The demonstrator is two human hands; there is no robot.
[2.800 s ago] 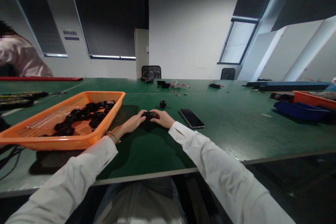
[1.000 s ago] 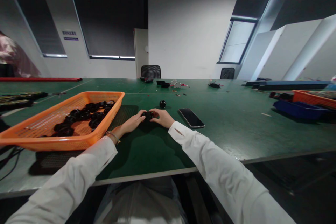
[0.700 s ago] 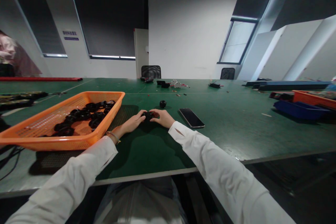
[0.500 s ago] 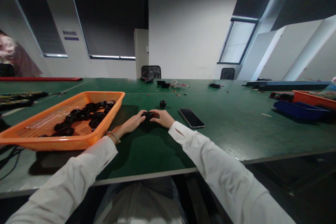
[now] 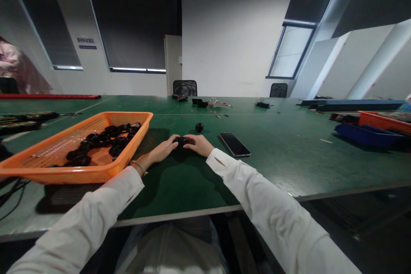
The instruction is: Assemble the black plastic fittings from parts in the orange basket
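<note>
Between my two hands is a small black rounded part (image 5: 181, 141), its exact kind too small to make out. My left hand (image 5: 165, 148) grips its left side with thumb and fingers. From the other side, the fingers of my right hand (image 5: 199, 144) close on the same part, hiding some of it. Just beyond my hands a black round part (image 5: 199, 127) stands on the green table (image 5: 183, 184). An orange basket (image 5: 135, 154) to the left holds several glossy black parts (image 5: 103, 139).
A phone (image 5: 234, 144) lies right of my right hand. Farther back are black pieces (image 5: 202, 104) and white pieces (image 5: 215, 102). At the right stand a blue tray (image 5: 367, 135) and an orange bin (image 5: 385, 120). A person in pink (image 5: 21, 68) is at the far left.
</note>
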